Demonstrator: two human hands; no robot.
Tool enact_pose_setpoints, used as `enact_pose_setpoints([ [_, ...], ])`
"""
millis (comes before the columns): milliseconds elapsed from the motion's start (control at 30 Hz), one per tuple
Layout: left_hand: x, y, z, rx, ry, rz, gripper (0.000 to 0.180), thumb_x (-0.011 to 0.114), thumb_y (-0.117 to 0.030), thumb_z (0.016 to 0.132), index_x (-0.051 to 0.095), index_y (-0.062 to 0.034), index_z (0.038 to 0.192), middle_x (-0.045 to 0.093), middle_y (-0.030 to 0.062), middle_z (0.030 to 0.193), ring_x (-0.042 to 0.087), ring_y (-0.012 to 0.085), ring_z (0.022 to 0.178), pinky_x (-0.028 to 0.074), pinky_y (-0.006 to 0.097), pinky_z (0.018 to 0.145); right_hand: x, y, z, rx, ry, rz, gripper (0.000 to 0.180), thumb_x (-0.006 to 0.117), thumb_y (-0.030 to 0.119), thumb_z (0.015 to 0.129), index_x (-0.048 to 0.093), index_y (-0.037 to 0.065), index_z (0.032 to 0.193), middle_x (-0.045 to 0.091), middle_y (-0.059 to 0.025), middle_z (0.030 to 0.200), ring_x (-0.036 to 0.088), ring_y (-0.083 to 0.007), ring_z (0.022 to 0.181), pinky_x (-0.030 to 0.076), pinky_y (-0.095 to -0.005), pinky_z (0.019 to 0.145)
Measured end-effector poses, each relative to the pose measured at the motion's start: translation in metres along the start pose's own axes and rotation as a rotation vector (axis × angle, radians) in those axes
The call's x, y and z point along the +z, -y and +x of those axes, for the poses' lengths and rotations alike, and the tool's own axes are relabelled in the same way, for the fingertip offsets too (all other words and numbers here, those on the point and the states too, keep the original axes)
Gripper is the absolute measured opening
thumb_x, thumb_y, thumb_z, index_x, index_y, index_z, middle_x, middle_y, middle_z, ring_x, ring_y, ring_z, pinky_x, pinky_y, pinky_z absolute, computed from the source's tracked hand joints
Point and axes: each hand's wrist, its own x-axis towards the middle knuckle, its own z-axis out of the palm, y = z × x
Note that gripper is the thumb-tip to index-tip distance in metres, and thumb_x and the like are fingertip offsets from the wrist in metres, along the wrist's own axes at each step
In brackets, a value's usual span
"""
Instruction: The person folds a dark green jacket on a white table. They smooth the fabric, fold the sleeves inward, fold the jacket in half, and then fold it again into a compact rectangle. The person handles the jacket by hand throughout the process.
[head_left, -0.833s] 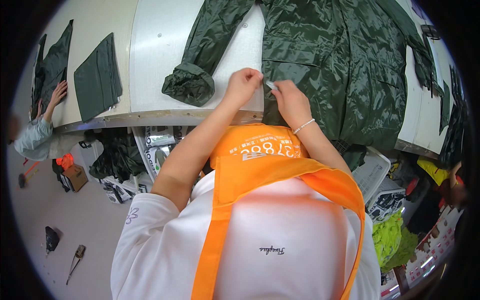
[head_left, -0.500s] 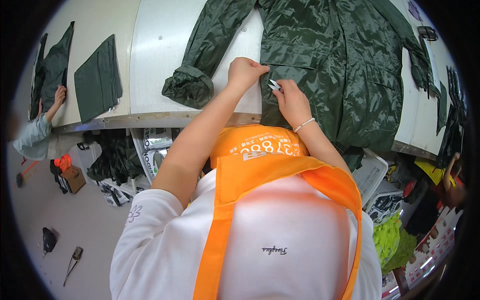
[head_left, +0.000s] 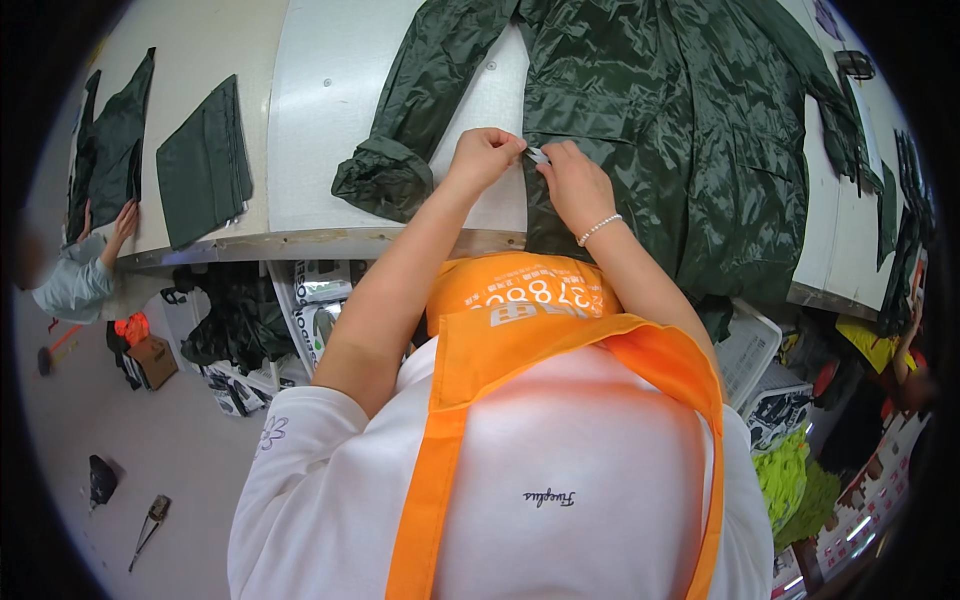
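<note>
Raised silver snips (head_left: 538, 155), clamped in right hand (head_left: 580, 190), to left edge of dark-green jacket (head_left: 660, 120) spread on worktable (head_left: 310, 150), beside left hand (head_left: 486, 160), pinched together, on what impossible to tell; likely brought edge within cutting reach.

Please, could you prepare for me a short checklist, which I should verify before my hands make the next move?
1. Right grip holds the small bladed tool: ok.
2. Left fingertips clear of the blades: not ok, I would say; the tool points toward them, close by.
3. Left grip has hold of something: cannot tell; its fingertips meet at the jacket's side edge.
4. Dark green jacket spread on the table: ok, though creased.
5. Left-lying sleeve end smoothed out: not ok, bunched.
6. Co-worker's hands away from this jacket: ok, far left.
</note>
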Motion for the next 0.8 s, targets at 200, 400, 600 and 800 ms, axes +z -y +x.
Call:
enact_pose_setpoints([
  [200, 0.0, 0.019, 0.012, 0.1, -0.026, 0.081, 0.015, 0.067, -0.016, 0.084, 0.067, -0.0012, 0.084, 0.061, -0.0001, 0.069, 0.052, 0.0066, 0.06, 0.043, 0.021, 0.057, 0.001, -0.004, 0.001, -0.047, 0.016, -0.022, 0.015, 0.059, 0.016, 0.086, 0.059, 0.006, 0.096, 0.058, -0.0123, 0.089, 0.061, -0.0305, 0.081, 0.049, -0.0409, 0.069],
  [400, -0.023, -0.002, -0.012, 0.122, -0.09, 0.281, 0.023, 0.066, -0.023, 0.084, 0.067, -0.0006, 0.082, 0.061, 0.0018, 0.066, 0.054, 0.0108, 0.058, 0.045, 0.024, 0.057, -0.004, -0.024, -0.002, 0.116, -0.087, 0.137, 0.019, 0.061, 0.018, 0.085, 0.059, 0.004, 0.097, 0.06, -0.0147, 0.094, 0.062, -0.0326, 0.081, 0.05, -0.0406, 0.069],
  [600, -0.05, -0.015, -0.068, -0.047, 0.072, 1.153, 0.042, 0.064, -0.042, 0.081, 0.068, -0.0004, 0.081, 0.063, 0.0137, 0.066, 0.063, 0.0295, 0.064, 0.049, 0.039, 0.064, -0.026, -0.076, -0.031, 0.342, -0.183, 0.343, 0.022, 0.064, 0.014, 0.085, 0.061, 0.0, 0.102, 0.063, -0.0152, 0.095, 0.063, -0.0254, 0.08, 0.05, -0.0319, 0.072],
  [800, 0.003, -0.012, -0.032, 0.325, -0.207, 0.799, 0.045, 0.073, -0.039, 0.073, 0.063, -0.0054, 0.1, 0.062, 0.0146, 0.096, 0.06, 0.0305, 0.09, 0.048, 0.04, 0.077, -0.015, -0.077, -0.036, 0.385, -0.242, 0.407, 0.032, 0.07, 0.014, 0.08, 0.059, 0.001, 0.107, 0.061, -0.012, 0.099, 0.061, -0.0224, 0.084, 0.05, -0.0294, 0.076],
])
